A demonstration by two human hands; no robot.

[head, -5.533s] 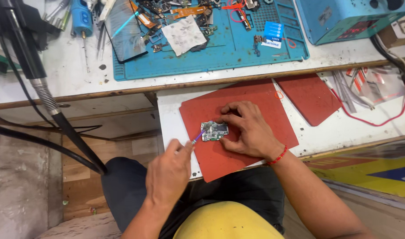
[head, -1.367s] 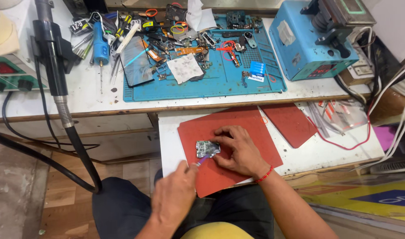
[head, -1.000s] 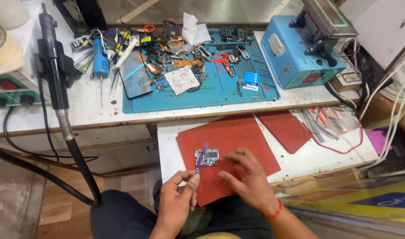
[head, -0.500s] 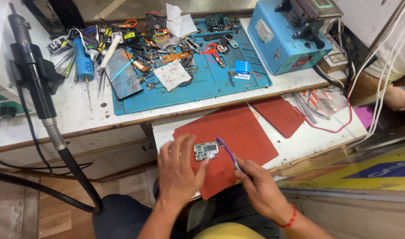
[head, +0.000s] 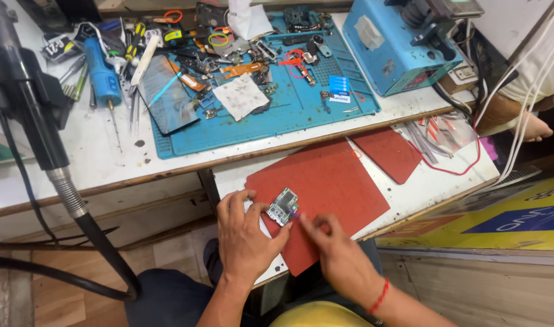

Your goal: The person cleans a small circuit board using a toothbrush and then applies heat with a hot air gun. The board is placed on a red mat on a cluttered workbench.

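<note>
1. The left hand (head: 245, 239) pinches the small circuit board (head: 283, 206) on the red mat (head: 331, 188).
2. The right hand (head: 337, 257) pinches a thin purple tool (head: 296, 214) touching the board.
3. This looks like careful poking; the board needs holding steady.

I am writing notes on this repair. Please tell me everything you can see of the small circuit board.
The circuit board is small, roughly rectangular, greenish with silvery metal parts, details blurred. It lies flat, slightly turned, at the near left edge of the red mat. The left hand steadies its left side; the right hand brings a thin purple tool to its right edge.
</note>
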